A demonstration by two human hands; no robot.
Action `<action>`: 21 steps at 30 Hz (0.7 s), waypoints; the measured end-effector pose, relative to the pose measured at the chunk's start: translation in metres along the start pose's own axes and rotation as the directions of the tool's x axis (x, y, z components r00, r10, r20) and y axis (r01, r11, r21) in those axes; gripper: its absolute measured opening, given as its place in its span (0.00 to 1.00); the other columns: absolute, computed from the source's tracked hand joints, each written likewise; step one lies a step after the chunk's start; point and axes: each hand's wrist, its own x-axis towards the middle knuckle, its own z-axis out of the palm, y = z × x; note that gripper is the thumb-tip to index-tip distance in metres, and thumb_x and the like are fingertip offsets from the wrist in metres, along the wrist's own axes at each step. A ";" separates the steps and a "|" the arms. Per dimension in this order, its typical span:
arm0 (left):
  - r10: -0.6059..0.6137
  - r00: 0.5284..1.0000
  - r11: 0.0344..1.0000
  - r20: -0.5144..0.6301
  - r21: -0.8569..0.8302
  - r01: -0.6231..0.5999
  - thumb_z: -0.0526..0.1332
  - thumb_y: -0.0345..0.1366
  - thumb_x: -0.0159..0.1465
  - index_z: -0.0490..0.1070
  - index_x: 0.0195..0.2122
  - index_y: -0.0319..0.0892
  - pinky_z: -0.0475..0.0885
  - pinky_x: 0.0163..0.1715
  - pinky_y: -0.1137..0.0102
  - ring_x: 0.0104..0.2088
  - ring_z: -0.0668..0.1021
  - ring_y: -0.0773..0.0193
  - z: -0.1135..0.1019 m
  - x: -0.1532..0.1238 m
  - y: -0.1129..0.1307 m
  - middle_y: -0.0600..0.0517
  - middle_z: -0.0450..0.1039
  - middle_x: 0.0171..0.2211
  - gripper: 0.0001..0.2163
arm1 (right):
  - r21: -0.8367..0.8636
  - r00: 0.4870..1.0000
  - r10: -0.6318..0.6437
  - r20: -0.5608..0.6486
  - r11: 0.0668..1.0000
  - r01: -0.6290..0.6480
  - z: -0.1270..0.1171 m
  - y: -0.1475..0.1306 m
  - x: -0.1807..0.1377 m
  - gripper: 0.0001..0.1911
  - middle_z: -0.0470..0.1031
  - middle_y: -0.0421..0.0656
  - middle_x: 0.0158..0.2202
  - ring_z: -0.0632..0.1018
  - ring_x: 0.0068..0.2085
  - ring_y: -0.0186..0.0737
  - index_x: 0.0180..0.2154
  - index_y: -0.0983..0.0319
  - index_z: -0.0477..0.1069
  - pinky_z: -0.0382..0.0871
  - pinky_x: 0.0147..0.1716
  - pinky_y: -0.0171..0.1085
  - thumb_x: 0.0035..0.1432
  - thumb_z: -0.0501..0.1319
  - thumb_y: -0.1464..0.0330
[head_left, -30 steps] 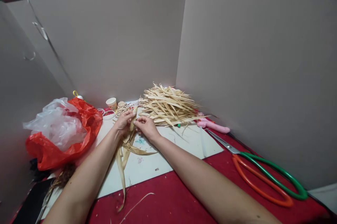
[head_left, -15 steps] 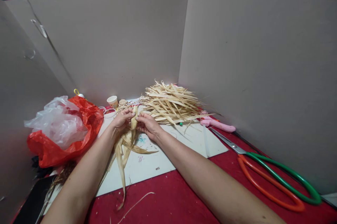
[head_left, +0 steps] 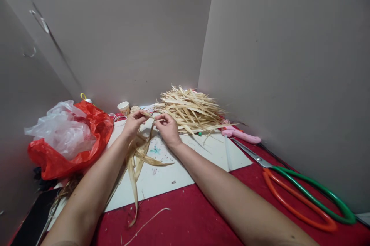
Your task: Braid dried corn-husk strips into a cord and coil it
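Note:
Between my hands, above the white board (head_left: 185, 165), is a thin dried husk strip (head_left: 149, 115). My left hand (head_left: 135, 122) pinches one part of it between thumb and fingers. A short way to the right, my right hand (head_left: 168, 128) pinches the same strip, which looks narrow and folded or twisted here. Below and between the wrists lie long loose husk strips (head_left: 131, 172), hanging over the board's front edge onto the red cloth. My left forearm hides some of them. Just behind my right hand rests a large pile of pale husk strips (head_left: 190, 109).
To the left sits a red plastic bag (head_left: 101, 132) with a clear plastic bag (head_left: 69, 134) in it. A paper cup (head_left: 123, 108) and white rings (head_left: 120, 120) stand behind my left hand. Large scissors (head_left: 266, 163) and a pink-handled tool (head_left: 244, 136) lie right. Grey walls enclose the back.
The husk strip between my hands was upright and broad; now it lies nearly level and narrow. My right hand has turned and risen slightly. The camera view has shifted a little.

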 end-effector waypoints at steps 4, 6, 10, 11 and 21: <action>0.517 0.854 0.820 -0.059 0.318 -0.475 0.68 0.31 0.53 0.76 0.26 0.42 0.70 0.39 0.69 0.36 0.75 0.64 0.010 -0.002 -0.004 0.51 0.75 0.32 0.02 | 0.063 0.973 -0.081 -0.217 0.993 0.097 -0.002 -0.004 0.003 0.14 0.73 0.37 0.29 0.75 0.29 0.34 0.33 0.59 0.67 0.68 0.28 0.32 0.43 0.66 0.62; 0.629 0.777 0.673 0.024 0.484 -0.559 0.65 0.29 0.55 0.78 0.28 0.44 0.70 0.42 0.65 0.39 0.76 0.61 0.011 -0.007 -0.008 0.49 0.76 0.35 0.03 | 0.166 0.979 0.099 -0.177 0.984 -0.069 -0.004 -0.006 0.004 0.16 0.73 0.38 0.28 0.75 0.28 0.34 0.31 0.60 0.67 0.69 0.26 0.33 0.45 0.66 0.57; 0.510 0.836 0.617 0.201 0.592 -0.519 0.64 0.27 0.56 0.80 0.30 0.47 0.68 0.51 0.62 0.44 0.75 0.57 0.013 -0.021 -0.015 0.46 0.76 0.39 0.08 | 0.216 0.952 0.296 0.072 0.928 -0.305 -0.007 -0.006 0.003 0.21 0.71 0.38 0.23 0.71 0.24 0.32 0.27 0.60 0.67 0.69 0.25 0.34 0.43 0.69 0.52; 0.459 0.859 0.631 0.225 0.598 -0.494 0.64 0.26 0.55 0.80 0.31 0.47 0.67 0.51 0.63 0.45 0.75 0.57 0.014 -0.024 -0.016 0.45 0.76 0.40 0.09 | 0.212 0.959 0.273 0.074 0.935 -0.283 -0.008 -0.006 0.003 0.21 0.69 0.36 0.22 0.70 0.23 0.32 0.26 0.60 0.66 0.68 0.24 0.33 0.40 0.71 0.54; 0.039 0.998 0.964 -0.044 0.265 -0.026 0.69 0.39 0.55 0.77 0.36 0.41 0.71 0.30 0.71 0.31 0.74 0.64 0.013 -0.011 -0.019 0.51 0.74 0.32 0.09 | 0.058 0.981 0.171 0.087 0.983 -0.176 -0.012 0.003 0.006 0.16 0.75 0.39 0.23 0.72 0.24 0.36 0.26 0.60 0.74 0.64 0.24 0.35 0.37 0.72 0.58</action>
